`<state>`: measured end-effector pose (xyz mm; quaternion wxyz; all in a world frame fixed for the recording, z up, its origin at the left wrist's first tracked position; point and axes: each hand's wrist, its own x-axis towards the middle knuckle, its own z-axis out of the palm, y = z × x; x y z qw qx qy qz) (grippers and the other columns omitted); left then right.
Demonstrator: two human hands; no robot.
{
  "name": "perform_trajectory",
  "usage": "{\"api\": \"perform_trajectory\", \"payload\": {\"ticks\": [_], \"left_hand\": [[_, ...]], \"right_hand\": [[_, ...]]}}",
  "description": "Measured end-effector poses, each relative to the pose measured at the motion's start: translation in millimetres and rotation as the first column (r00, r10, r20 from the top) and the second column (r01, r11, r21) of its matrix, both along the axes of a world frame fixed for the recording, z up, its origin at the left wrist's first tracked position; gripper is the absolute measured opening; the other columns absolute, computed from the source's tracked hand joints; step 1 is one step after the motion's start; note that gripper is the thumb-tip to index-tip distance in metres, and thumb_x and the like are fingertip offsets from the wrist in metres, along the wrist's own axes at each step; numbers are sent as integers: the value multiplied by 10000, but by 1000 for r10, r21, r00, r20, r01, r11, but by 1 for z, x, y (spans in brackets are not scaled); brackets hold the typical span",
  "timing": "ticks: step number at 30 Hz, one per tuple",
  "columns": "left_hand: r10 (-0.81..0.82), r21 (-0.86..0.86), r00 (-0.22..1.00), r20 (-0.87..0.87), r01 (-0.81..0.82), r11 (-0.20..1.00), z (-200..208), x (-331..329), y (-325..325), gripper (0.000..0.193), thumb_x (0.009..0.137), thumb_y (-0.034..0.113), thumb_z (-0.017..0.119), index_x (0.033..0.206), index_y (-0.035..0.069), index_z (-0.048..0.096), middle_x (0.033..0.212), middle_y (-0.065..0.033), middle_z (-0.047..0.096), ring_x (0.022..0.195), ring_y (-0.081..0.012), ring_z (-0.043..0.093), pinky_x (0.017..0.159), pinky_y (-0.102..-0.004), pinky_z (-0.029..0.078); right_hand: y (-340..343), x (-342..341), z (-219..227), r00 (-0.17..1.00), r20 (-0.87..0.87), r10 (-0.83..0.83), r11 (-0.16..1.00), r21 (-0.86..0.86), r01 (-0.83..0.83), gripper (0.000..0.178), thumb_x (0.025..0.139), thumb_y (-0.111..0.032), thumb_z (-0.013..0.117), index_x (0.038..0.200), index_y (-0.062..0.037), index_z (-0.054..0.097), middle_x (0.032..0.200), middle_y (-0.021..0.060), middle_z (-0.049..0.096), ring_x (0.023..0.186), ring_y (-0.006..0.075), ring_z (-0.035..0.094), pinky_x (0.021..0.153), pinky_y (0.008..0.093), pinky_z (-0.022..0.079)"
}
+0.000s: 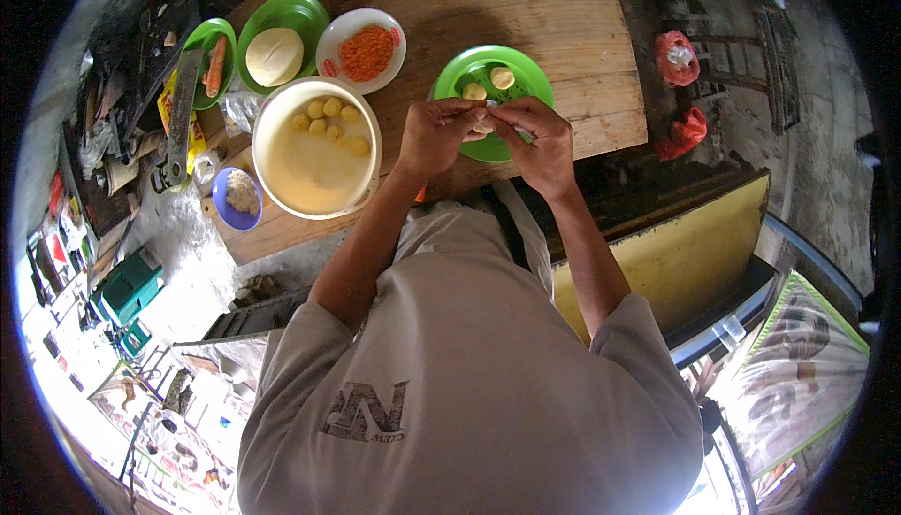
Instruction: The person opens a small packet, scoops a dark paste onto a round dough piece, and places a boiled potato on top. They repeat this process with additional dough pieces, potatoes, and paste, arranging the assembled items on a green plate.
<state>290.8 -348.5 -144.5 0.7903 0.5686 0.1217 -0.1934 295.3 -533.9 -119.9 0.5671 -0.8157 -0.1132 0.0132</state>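
Over a green plate (537, 72), both hands meet with the fingertips pinched around a small pale piece of dough (484, 125). My left hand (436, 138) grips it from the left, and my right hand (542, 144) from the right; the fingers hide much of it. Two round dough balls (502, 77) lie on the plate, beyond my fingertips. To the left of my left hand stands a large cream tub (319, 177) with several yellowish balls (326, 121) inside.
Behind the tub are a white plate of grated carrot (366, 52) and a green plate with a big dough lump (273, 57). Farther left are carrots (216, 66), a large knife (183, 107) and a purple bowl (225, 213) of white crumbly stuff. The wooden table's (596, 125) edge lies right of the hands.
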Motion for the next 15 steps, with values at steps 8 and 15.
{"api": "perform_trajectory", "payload": {"ticks": [8,15], "left_hand": [[129,-150,981,-147,-151,977,26,5,-3,456,1111,331,527,1235,-82,677,1009,-131,749,937,-210,749,803,-340,673],[185,-145,933,-308,-239,960,29,6,-26,695,1101,589,402,1066,-31,714,891,-124,706,750,-168,679,603,-323,564]], "right_hand": [[-5,-2,2,978,-197,-68,941,314,128,202,880,15,786,1073,-43,799,1022,103,754,971,199,730,836,339,595],[24,-16,21,975,211,-75,991,-94,96,173,885,26,748,1035,-58,768,1034,127,740,969,290,709,870,391,568]]}}
